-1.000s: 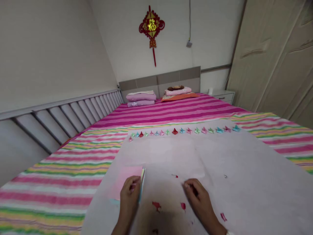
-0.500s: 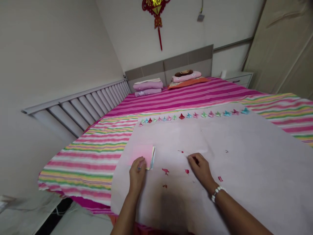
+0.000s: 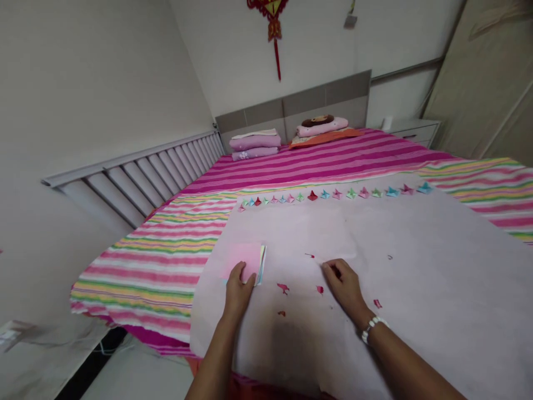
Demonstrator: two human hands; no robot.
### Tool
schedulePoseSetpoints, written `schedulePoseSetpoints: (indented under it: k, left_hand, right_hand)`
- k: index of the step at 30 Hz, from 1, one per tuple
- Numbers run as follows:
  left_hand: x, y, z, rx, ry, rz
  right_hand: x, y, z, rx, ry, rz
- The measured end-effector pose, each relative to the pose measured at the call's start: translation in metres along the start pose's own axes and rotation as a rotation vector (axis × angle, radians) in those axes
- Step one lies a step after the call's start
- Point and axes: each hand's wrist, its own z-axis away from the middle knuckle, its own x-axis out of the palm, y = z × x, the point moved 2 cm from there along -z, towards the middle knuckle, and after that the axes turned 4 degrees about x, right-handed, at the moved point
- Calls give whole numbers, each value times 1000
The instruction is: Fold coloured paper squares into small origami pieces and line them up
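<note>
My left hand (image 3: 239, 289) rests on the near corner of a small stack of coloured paper squares (image 3: 249, 261), pink on top, with its fingers curled on the stack's edge. My right hand (image 3: 345, 287) lies palm down on the pale sheet (image 3: 416, 261) that covers the bed, fingers bent, with something small and dark under the fingertips that I cannot make out. A white bead bracelet (image 3: 372, 326) is on my right wrist. Small red paper scraps (image 3: 283, 288) lie between the two hands.
A row of several small folded paper shapes (image 3: 333, 194) runs along the far edge of the sheet. The striped bedspread (image 3: 166, 250) lies beneath, folded bedding (image 3: 255, 145) and a pillow (image 3: 322, 126) at the headboard. A slatted rail (image 3: 137, 178) is on the left, wardrobe doors on the right.
The view has pulled back and tilted down, so the bed's near edge and floor show. Both hands stay roughly where they were on the stack and the sheet.
</note>
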Motion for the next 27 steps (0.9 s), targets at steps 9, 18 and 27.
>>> schedulePoseSetpoints:
  k: [9, 18, 27]
  left_hand:
    - [0, 0, 1, -90, -18, 44]
    - [-6, -5, -1, -141, 34, 214]
    - [-10, -4, 1, -165, 104, 299]
  right_hand:
    - [-1, 0, 1, 21, -11, 2]
    - [9, -11, 2, 68, -10, -30]
    - [86, -67, 17, -99, -356, -152]
